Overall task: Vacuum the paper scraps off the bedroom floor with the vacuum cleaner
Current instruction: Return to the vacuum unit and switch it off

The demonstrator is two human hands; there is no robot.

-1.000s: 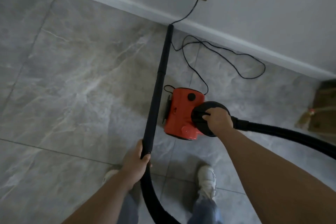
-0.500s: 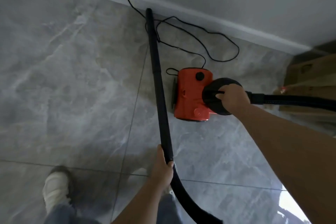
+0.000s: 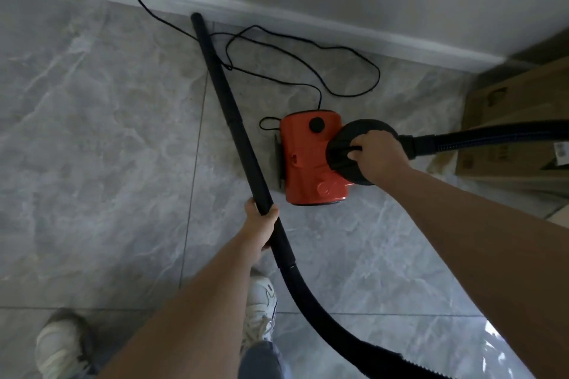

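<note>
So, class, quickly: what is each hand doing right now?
Left hand: closed around the black vacuum wand.
Right hand: closed on the handle of the red vacuum cleaner.

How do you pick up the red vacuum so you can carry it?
Grab the thin black handle on the round black end cap of the red vacuum, coming from above. The bar sticks up, so fingers can curl under it, as the right hand does.

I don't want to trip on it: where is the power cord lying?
In the head view, the power cord loops on the floor between the baseboard and the red vacuum body, right of the wand.
</note>
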